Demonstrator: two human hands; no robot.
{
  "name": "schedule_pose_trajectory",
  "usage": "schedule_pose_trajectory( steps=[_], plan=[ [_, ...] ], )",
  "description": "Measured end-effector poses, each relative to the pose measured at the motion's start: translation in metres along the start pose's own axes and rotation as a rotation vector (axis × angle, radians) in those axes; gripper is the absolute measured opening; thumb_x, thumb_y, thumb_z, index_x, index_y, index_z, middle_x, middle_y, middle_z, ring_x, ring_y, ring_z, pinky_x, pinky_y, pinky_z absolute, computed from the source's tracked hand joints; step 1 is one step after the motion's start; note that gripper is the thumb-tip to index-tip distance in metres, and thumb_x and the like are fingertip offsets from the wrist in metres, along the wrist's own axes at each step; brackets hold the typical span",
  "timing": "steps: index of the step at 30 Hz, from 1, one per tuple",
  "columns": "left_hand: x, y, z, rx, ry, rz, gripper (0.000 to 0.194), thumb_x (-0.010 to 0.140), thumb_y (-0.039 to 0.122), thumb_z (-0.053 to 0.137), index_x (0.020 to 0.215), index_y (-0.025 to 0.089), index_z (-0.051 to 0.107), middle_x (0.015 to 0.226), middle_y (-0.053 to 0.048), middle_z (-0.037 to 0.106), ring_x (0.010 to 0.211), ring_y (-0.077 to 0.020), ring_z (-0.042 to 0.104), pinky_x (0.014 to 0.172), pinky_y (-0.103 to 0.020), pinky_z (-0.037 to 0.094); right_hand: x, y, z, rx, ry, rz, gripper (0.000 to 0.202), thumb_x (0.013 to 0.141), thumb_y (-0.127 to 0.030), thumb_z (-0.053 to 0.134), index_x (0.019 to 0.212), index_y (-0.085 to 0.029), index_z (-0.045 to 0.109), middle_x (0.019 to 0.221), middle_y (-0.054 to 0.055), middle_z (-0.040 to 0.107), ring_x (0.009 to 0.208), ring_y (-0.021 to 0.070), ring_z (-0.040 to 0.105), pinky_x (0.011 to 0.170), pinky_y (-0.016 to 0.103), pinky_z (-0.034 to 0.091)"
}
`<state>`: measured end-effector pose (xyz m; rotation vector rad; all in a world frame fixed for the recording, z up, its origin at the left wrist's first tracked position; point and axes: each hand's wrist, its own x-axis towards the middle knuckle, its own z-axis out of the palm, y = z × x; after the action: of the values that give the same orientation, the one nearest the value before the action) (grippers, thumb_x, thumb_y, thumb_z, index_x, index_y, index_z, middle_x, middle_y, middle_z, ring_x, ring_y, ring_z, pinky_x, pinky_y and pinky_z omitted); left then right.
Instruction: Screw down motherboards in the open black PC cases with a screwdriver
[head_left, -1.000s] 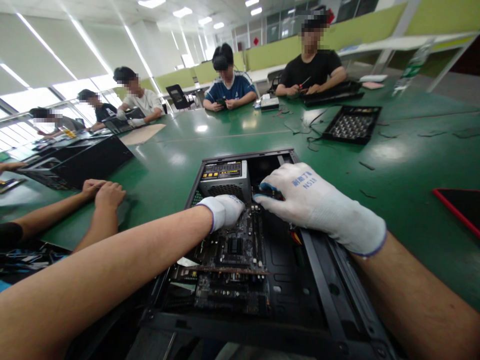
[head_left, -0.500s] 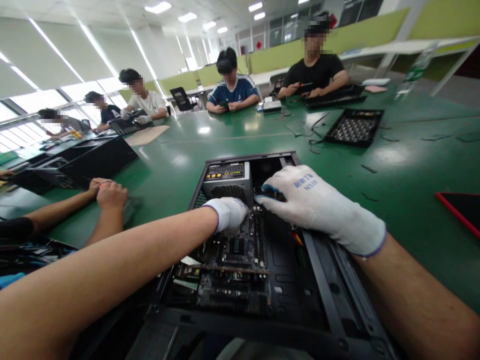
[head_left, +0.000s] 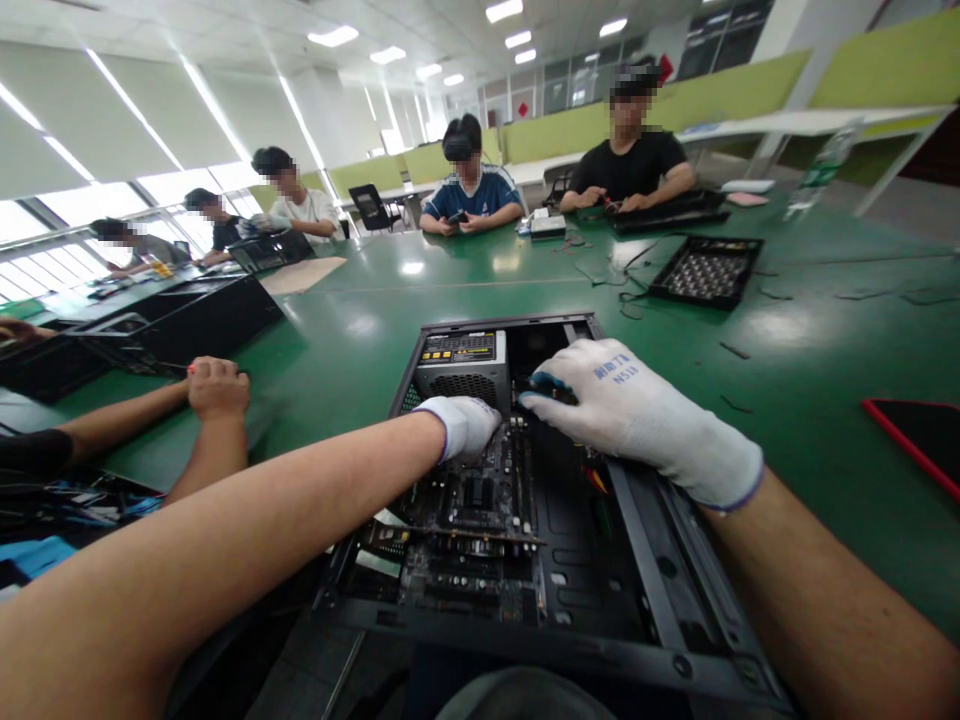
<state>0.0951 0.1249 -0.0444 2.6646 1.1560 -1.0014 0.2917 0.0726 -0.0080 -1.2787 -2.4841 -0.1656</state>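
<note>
An open black computer case (head_left: 645,560) lies in front of me with its motherboard (head_left: 480,500) facing up. My left hand (head_left: 469,425), in a white glove, reaches over the board's far end beside the power supply (head_left: 461,365). Its fingers are curled downward, and their tips are hidden. From the other side comes my right hand (head_left: 615,405), also gloved, above the case's right rail. Thumb and blue-coated fingers are drawn together just right of the power supply; what lies between them is too dark to make out. Red and yellow wires (head_left: 596,478) show under my right wrist.
At left, a co-worker's hands (head_left: 217,390) are close to my left arm, with another black case (head_left: 187,320) beyond. Farther across the green table (head_left: 375,350) lie a black tray (head_left: 705,270) and loose cables. A red-edged black item (head_left: 919,440) is at right.
My view has shifted slightly, so the case sits a little lower and farther right. Both my hands stay at nearly the same spots by the power supply.
</note>
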Motion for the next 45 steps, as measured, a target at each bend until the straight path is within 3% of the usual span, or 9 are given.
schedule_pose_trajectory(
  steps=[14, 36, 41, 45],
  plan=[
    [0.0076, -0.0075, 0.0035, -0.017, 0.002, -0.002, 0.047, 0.079, 0.025, 0.076, 0.123, 0.011, 0.069, 0.126, -0.018, 0.071, 0.117, -0.0308, 0.068, 0.104, -0.036, 0.052, -0.0012, 0.0006, 0.0010, -0.020, 0.001, 0.004, 0.046, 0.099, -0.054, 0.052, 0.111, -0.015, 0.073, 0.102, 0.012, 0.074, 0.098, 0.0285, 0.066, 0.088, 0.038, 0.043],
    [0.0042, -0.0007, -0.0034, 0.005, -0.047, 0.015, 0.050, 0.075, 0.028, 0.081, 0.121, 0.014, 0.071, 0.126, -0.016, 0.072, 0.118, -0.0309, 0.067, 0.108, -0.036, 0.049, -0.0017, 0.0009, 0.0012, -0.004, 0.000, 0.010, 0.046, 0.098, -0.054, 0.051, 0.109, -0.015, 0.073, 0.102, 0.012, 0.074, 0.098, 0.0276, 0.063, 0.089, 0.038, 0.042],
    [0.0040, -0.0036, -0.0019, -0.008, -0.087, 0.021, 0.058, 0.066, 0.032, 0.084, 0.120, 0.018, 0.071, 0.122, -0.013, 0.074, 0.112, -0.0310, 0.070, 0.100, -0.035, 0.053, -0.0017, 0.0010, 0.0016, 0.010, -0.008, 0.016, 0.046, 0.099, -0.054, 0.051, 0.108, -0.015, 0.073, 0.101, 0.013, 0.074, 0.096, 0.0275, 0.064, 0.088, 0.039, 0.043],
    [0.0004, -0.0044, -0.0008, -0.054, -0.007, -0.001, 0.071, 0.064, 0.041, 0.083, 0.128, 0.017, 0.064, 0.124, -0.014, 0.072, 0.113, -0.0323, 0.069, 0.099, -0.036, 0.054, -0.0003, -0.0014, -0.0015, 0.080, 0.010, 0.051, 0.044, 0.098, -0.053, 0.052, 0.110, -0.016, 0.073, 0.101, 0.012, 0.074, 0.099, 0.0269, 0.064, 0.091, 0.039, 0.045]
  ],
)
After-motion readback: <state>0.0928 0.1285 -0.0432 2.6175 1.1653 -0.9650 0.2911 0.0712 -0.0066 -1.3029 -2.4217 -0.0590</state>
